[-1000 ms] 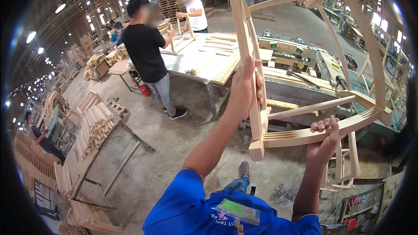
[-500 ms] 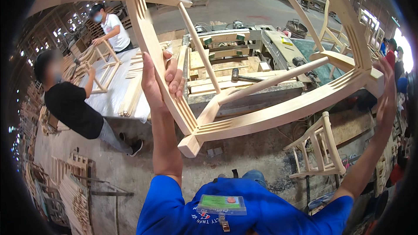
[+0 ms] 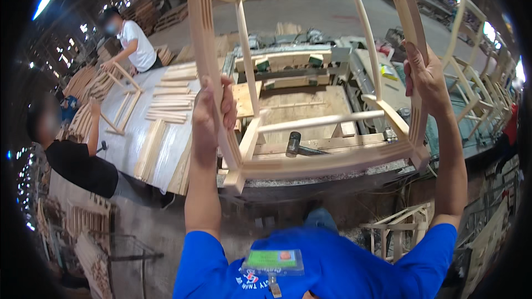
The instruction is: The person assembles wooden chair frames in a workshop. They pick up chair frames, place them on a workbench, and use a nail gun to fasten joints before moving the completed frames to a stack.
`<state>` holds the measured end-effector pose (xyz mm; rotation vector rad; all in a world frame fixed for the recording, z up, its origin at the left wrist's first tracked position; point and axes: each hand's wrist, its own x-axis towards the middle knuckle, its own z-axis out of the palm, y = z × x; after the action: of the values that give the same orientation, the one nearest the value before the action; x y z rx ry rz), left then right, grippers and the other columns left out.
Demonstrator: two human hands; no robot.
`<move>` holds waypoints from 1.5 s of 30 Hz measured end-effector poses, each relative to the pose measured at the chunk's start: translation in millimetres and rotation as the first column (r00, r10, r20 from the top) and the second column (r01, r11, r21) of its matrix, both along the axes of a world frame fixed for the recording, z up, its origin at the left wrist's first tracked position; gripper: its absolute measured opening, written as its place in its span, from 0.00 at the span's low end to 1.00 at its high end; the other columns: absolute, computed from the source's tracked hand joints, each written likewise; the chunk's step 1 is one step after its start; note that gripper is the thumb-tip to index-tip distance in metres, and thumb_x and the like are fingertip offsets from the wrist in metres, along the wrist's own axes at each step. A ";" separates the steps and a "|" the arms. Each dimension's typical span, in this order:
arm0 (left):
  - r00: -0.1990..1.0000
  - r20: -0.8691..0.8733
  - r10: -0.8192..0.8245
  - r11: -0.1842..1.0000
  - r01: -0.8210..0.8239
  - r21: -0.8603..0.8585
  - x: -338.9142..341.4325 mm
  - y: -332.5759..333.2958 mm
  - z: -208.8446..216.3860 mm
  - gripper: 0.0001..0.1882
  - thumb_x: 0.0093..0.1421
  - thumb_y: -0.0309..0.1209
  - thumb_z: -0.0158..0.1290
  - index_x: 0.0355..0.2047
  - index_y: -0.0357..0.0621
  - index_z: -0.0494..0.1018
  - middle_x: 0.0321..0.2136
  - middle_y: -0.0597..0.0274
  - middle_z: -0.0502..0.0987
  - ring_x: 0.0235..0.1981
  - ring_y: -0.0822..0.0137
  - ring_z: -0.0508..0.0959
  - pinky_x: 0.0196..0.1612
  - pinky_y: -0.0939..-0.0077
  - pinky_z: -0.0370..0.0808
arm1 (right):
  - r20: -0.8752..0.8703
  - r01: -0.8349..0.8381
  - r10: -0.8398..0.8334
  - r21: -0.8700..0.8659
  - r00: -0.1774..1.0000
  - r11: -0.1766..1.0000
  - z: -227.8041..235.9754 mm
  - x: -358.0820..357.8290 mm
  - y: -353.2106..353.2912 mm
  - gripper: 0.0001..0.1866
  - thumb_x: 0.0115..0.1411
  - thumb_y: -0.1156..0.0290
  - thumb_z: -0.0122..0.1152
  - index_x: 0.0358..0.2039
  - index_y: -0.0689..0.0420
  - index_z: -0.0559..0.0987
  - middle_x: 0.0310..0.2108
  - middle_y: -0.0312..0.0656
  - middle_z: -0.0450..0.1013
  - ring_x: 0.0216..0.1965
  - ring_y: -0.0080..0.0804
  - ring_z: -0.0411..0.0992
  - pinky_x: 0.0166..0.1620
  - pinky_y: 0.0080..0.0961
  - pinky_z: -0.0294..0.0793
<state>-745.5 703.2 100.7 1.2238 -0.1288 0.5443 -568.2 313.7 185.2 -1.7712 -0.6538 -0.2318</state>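
Note:
A pale wooden chair frame (image 3: 327, 166) with slotted rails and thin round stretchers is held up in front of me. My left hand (image 3: 215, 108) is closed around its left upright, and my right hand (image 3: 425, 77) wraps its right upright. The frame's top runs past the upper edge of the view. Below it, seen through its opening, a mallet (image 3: 294, 144) with a dark head lies on the timbers of a clamping bench (image 3: 266, 180).
On the left, a sheet-covered table (image 3: 166, 166) carries wooden strips (image 3: 169, 97) and a small frame. A co-worker in black (image 3: 77, 158) and another in white (image 3: 136, 47) stand by it. Chair frames (image 3: 471, 86) stand at right; another (image 3: 402, 232) sits low by my right arm.
The chair frame has turned from a tilt to nearly level. My right hand has come inward and left, now gripping the right upright instead of the lower right corner.

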 end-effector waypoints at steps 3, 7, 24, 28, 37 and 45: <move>0.991 -0.125 0.040 0.999 -0.037 0.027 65.8 4.6 -11.3 0.27 0.75 0.57 0.44 0.50 0.43 0.69 0.20 0.73 0.62 0.14 0.80 0.65 0.14 0.85 0.66 | -0.079 -0.009 0.009 0.002 0.997 1.000 -30.7 87.6 14.4 0.25 0.72 0.45 0.57 0.47 0.57 0.73 0.21 0.29 0.64 0.14 0.15 0.64 0.16 0.17 0.67; 0.956 -0.279 0.087 0.995 -0.070 0.070 143.4 25.3 -34.1 0.29 0.73 0.59 0.45 0.48 0.43 0.68 0.20 0.72 0.65 0.14 0.80 0.66 0.15 0.84 0.66 | -0.078 -0.027 0.025 -0.026 0.997 0.999 -80.2 188.1 34.4 0.21 0.71 0.50 0.60 0.45 0.57 0.74 0.21 0.30 0.66 0.15 0.16 0.65 0.17 0.20 0.66; 0.759 -0.651 0.022 1.000 -0.025 0.004 300.1 83.3 -120.1 0.21 0.71 0.49 0.55 0.42 0.41 0.73 0.20 0.69 0.67 0.13 0.78 0.67 0.14 0.81 0.65 | -0.516 -0.025 -0.082 -0.197 0.852 0.980 -204.9 327.6 82.8 0.16 0.73 0.58 0.57 0.41 0.60 0.70 0.19 0.33 0.65 0.12 0.22 0.65 0.14 0.24 0.66; 0.738 -0.673 -0.058 0.998 0.029 -0.055 320.1 102.6 -143.3 0.18 0.71 0.45 0.56 0.41 0.42 0.72 0.19 0.71 0.67 0.13 0.79 0.67 0.14 0.81 0.66 | -0.595 -0.053 -0.102 -0.237 0.798 0.970 -211.6 343.7 100.0 0.19 0.72 0.54 0.58 0.41 0.59 0.70 0.19 0.34 0.65 0.13 0.22 0.65 0.14 0.24 0.67; 0.589 -0.807 -0.044 0.999 0.023 -0.038 378.4 140.0 -217.1 0.09 0.67 0.33 0.55 0.32 0.43 0.70 0.18 0.68 0.68 0.13 0.76 0.68 0.14 0.76 0.67 | -0.672 -0.095 -0.166 -0.333 0.722 0.938 -280.9 396.1 141.2 0.15 0.71 0.60 0.60 0.45 0.61 0.74 0.20 0.33 0.68 0.16 0.22 0.67 0.17 0.27 0.71; 0.450 -0.893 0.004 0.995 0.090 0.050 404.5 154.5 -323.4 0.06 0.65 0.30 0.53 0.35 0.39 0.72 0.20 0.62 0.74 0.14 0.69 0.72 0.18 0.71 0.73 | -0.764 -0.147 -0.214 -0.373 0.609 0.916 -383.8 422.3 155.3 0.17 0.72 0.60 0.59 0.46 0.62 0.73 0.21 0.36 0.69 0.17 0.23 0.69 0.18 0.27 0.74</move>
<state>-341.0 857.8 -222.7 1.4556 0.7495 -0.2359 -145.9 469.0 -198.6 -2.0290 0.0161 0.7198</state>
